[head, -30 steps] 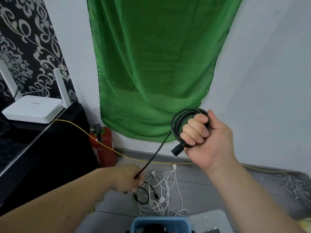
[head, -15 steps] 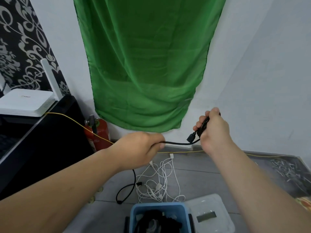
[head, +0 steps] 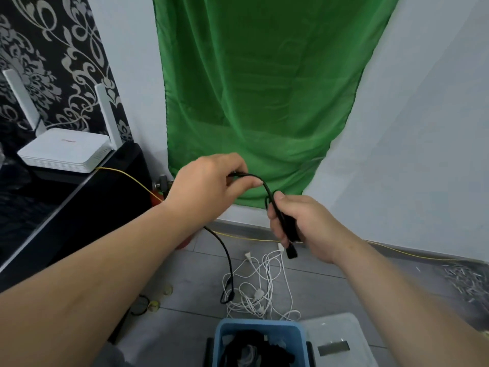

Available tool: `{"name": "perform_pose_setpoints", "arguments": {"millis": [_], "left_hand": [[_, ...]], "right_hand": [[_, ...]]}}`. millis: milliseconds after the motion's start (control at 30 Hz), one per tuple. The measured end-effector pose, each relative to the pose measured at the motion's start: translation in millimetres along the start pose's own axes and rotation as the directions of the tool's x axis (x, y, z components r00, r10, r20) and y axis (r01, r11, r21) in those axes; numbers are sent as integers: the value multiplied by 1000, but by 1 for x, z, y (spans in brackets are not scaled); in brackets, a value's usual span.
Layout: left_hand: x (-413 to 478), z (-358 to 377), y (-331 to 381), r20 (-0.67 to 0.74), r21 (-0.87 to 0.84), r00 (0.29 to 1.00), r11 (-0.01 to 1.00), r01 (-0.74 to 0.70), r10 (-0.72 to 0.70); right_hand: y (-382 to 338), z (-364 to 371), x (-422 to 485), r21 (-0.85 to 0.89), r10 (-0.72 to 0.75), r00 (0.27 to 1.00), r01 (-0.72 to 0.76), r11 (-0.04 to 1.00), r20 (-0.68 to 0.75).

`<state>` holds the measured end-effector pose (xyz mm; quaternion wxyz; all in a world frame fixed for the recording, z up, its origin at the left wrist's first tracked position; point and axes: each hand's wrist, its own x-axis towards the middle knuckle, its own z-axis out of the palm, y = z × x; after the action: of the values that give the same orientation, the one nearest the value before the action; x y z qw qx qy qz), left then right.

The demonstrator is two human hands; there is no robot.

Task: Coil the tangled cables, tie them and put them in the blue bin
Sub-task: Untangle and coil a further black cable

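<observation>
Head view: left hand (head: 209,181) and right hand (head: 304,223) grip black cable (head: 265,182); blue bin (head: 259,323) holds dark cables (head: 254,345).

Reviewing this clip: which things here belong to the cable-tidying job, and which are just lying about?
Job: thin black cable in left hand and right hand; tangled white cables; blue plastic bin.
Lying about: white router; green hanging cloth; thin yellow wire.

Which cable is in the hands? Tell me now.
The black cable: the left hand and right hand both grip it. The white cables lie tangled on the floor, and the yellow cable runs along the wall.
</observation>
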<state>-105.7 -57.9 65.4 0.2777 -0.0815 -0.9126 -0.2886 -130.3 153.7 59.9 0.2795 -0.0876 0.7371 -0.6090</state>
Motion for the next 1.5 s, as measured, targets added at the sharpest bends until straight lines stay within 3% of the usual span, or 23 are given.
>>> {"name": "perform_pose_setpoints", "arguments": {"millis": [100, 200, 333, 467, 600, 733, 800, 967, 1167, 1267, 1367, 1433, 1500], "left_hand": [[-1, 2, -8, 58, -112, 993, 988, 107, -101], [-8, 12, -11, 192, -289, 975, 943, 164, -111], [-18, 27, -4, 348, -417, 929, 866, 276, -128], [-26, 30, -4, 530, -315, 833, 875, 368, -160], [-42, 41, -8, 737, -119, 645, 901, 417, -201], [-58, 51, -1, 840, 41, 518, 970, 239, -163], [-61, 55, 7, 838, 79, 532, 992, 102, -121], [-52, 52, 35, 746, 58, 666, 997, -44, -13], [-47, 48, 55, 667, -76, 727, 985, -153, 164], [-37, 40, 44, 561, -98, 806, 982, -160, 187], [-23, 29, 32, 454, -78, 875, 986, -150, 169], [-15, 19, 24, 385, -71, 909, 987, -142, 159], [-8, 10, 15, 329, -91, 935, 990, -105, 130]], "right_hand": [[-6, 7, -4, 189, 14, 985, -47, 981, 170], [-17, 9, -6, 353, 15, 948, -133, 926, 318], [-18, 11, -8, 523, -28, 930, -181, 833, 365], [-21, 8, -8, 696, -104, 963, -103, 711, 249], [-26, -1, -4, 828, -138, 988, 25, 560, 63], [-23, -10, 3, 855, -43, 986, 160, 494, -160], [-18, -13, 9, 820, 37, 960, 218, 529, -278], [-4, -21, 20, 654, 154, 838, 281, 702, -524], [4, -22, 24, 399, 32, 801, 262, 878, -598], [6, -21, 18, 19, -157, 812, 202, 979, -563], [11, -17, 15, -382, -261, 866, 88, 920, -428], [15, -11, 16, -477, -238, 913, 56, 877, -331], [13, -7, 13, -430, -147, 959, 30, 902, -243]]}}
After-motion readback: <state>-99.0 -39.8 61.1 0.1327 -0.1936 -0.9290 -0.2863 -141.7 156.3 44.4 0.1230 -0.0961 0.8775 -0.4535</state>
